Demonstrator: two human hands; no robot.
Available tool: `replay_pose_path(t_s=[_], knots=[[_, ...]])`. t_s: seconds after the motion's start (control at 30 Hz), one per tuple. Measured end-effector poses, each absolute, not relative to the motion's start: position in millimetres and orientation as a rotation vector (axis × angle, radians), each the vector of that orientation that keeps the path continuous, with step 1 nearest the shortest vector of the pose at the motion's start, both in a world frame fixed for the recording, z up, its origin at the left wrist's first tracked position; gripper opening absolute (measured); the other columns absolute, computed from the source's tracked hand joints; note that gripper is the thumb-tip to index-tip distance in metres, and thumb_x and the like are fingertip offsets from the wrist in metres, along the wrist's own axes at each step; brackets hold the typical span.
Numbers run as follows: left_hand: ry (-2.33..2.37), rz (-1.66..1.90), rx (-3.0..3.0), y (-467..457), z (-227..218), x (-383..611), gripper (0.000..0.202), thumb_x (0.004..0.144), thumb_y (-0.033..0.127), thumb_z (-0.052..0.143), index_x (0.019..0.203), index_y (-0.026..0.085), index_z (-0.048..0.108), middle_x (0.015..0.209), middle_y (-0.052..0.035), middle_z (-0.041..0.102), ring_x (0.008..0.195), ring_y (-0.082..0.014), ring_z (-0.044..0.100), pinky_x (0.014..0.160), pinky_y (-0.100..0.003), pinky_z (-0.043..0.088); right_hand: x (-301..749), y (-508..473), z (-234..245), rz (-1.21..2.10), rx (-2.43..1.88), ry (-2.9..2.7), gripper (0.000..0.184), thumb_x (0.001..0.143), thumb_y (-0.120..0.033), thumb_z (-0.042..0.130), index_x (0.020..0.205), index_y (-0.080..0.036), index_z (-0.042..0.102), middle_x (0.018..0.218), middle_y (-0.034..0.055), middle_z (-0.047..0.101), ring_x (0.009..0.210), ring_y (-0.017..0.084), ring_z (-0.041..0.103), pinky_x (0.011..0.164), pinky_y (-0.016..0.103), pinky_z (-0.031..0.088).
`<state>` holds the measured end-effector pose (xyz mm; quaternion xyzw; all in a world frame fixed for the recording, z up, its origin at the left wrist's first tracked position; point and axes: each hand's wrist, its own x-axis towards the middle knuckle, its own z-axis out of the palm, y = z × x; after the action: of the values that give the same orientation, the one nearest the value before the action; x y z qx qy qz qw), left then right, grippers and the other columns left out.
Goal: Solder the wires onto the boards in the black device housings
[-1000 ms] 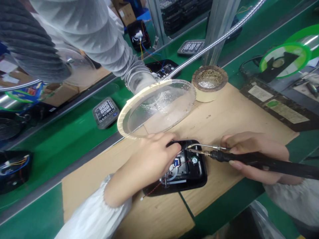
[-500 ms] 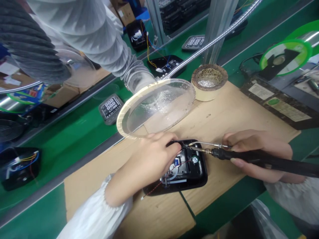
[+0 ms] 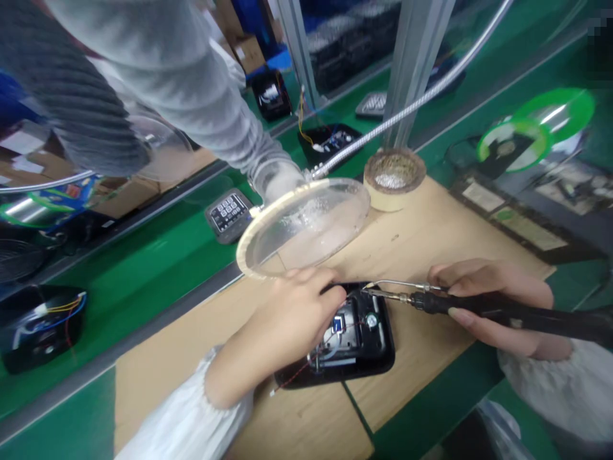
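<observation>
Black plastic housing (image 3: 380, 345) lies face down and open at about six o'clock from the centre of the view, on a sheet of cardboard (image 3: 431, 246), showing a circuit board (image 3: 347, 335) with a small blue part and thin red wires. The left hand (image 3: 287, 313) comes in from seven o'clock, its fingers (image 3: 325, 276) bent over the housing's upper edge; whether they grip it or only press on it, I cannot tell. The right hand (image 3: 488, 291), at about three o'clock, is closed around the black handle of a soldering iron (image 3: 498, 310), thumb on top and fingers beneath. The iron's metal tip (image 3: 378, 292) points left to the housing's upper edge, just beside the left fingertips.

A round magnifier lens (image 3: 304, 227) with a cream rim hangs at twelve o'clock, above the left hand, on a flexible metal arm (image 3: 407, 112). A roll of masking tape (image 3: 393, 182) holding solder scraps sits at one o'clock. A ribbed grey hose (image 3: 158, 70) crosses at eleven o'clock, and more black units (image 3: 38, 329) lie on the green belt (image 3: 143, 262) at nine o'clock.
</observation>
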<state>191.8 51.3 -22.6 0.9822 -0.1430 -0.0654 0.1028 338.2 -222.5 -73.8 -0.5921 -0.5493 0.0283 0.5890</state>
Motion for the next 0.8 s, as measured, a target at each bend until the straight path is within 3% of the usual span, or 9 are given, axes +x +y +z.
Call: replay_pose_path(t_s=[0.07,0.13,0.2,0.3,0.37,0.47,0.57,0.8], knots=[[-0.426,-0.19,2.879,50,-24,192,0.017,0.099,0.018,0.05,0.094,0.017,0.067,0.106,-0.0064,0.069,0.093,-0.0259,0.066,0.082,-0.044,0.056,337,-229,-77,-0.032,-1.453,-1.019,0.023,0.082,-0.006,0.07,0.101,-0.017,0.066,0.089,0.0087,0.071,0.088,0.026,0.074,0.082,0.043,0.064],[-0.441,-0.181,2.871,48,-25,192,0.016,0.098,0.015,0.05,0.093,0.016,0.066,0.104,-0.0058,0.07,0.092,-0.0257,0.066,0.083,-0.045,0.056,341,-230,-79,-0.315,-1.5,-0.661,0.014,0.084,-0.02,0.074,0.094,-0.021,0.064,0.084,0.0037,0.069,0.076,0.022,0.071,0.07,0.035,0.063],[-0.44,-0.167,2.874,47,-25,192,0.016,0.096,0.014,0.05,0.095,0.016,0.065,0.103,-0.0053,0.07,0.091,-0.026,0.066,0.083,-0.046,0.056,350,-225,-77,-0.498,-1.544,-0.565,0.017,0.088,-0.025,0.073,0.101,-0.023,0.063,0.082,0.0006,0.066,0.068,0.018,0.067,0.062,0.03,0.058],[-0.416,-0.164,2.875,44,-26,191,0.014,0.095,0.015,0.051,0.097,0.017,0.065,0.101,-0.005,0.071,0.091,-0.027,0.067,0.085,-0.047,0.056,368,-211,-71,-0.639,-1.744,-0.635,0.026,0.086,-0.029,0.075,0.11,-0.023,0.067,0.093,0.0038,0.069,0.082,0.022,0.069,0.077,0.037,0.058],[-0.393,-0.165,2.886,42,-26,190,0.013,0.095,0.016,0.051,0.096,0.017,0.064,0.099,-0.0055,0.071,0.091,-0.0275,0.068,0.083,-0.046,0.055,380,-202,-72,-0.671,-1.872,-0.716,0.023,0.086,-0.034,0.075,0.105,-0.022,0.07,0.099,0.0062,0.071,0.09,0.025,0.069,0.085,0.041,0.057],[-0.366,-0.143,2.913,40,-28,189,0.012,0.094,0.018,0.052,0.092,0.018,0.063,0.096,-0.006,0.071,0.089,-0.0276,0.069,0.079,-0.044,0.055,394,-197,-84,-0.631,-1.934,-0.836,0.024,0.086,-0.045,0.07,0.094,-0.022,0.072,0.09,0.0059,0.074,0.082,0.025,0.071,0.077,0.038,0.06],[-0.356,-0.098,2.918,40,-30,190,0.011,0.093,0.019,0.053,0.091,0.019,0.063,0.095,-0.0064,0.072,0.086,-0.0267,0.07,0.077,-0.041,0.054,403,-199,-99,-0.688,-1.967,-0.775,0.03,0.092,-0.049,0.062,0.096,-0.021,0.071,0.097,0.0091,0.075,0.09,0.027,0.073,0.085,0.044,0.06],[-0.377,-0.077,2.91,39,-30,192,0.008,0.091,0.021,0.055,0.093,0.018,0.063,0.098,-0.0095,0.073,0.089,-0.028,0.071,0.078,-0.041,0.055,417,-199,-114,-0.629,-2.032,-0.695,0.036,0.091,-0.054,0.059,0.099,-0.022,0.071,0.1,0.0089,0.076,0.092,0.028,0.074,0.08,0.04,0.062]])
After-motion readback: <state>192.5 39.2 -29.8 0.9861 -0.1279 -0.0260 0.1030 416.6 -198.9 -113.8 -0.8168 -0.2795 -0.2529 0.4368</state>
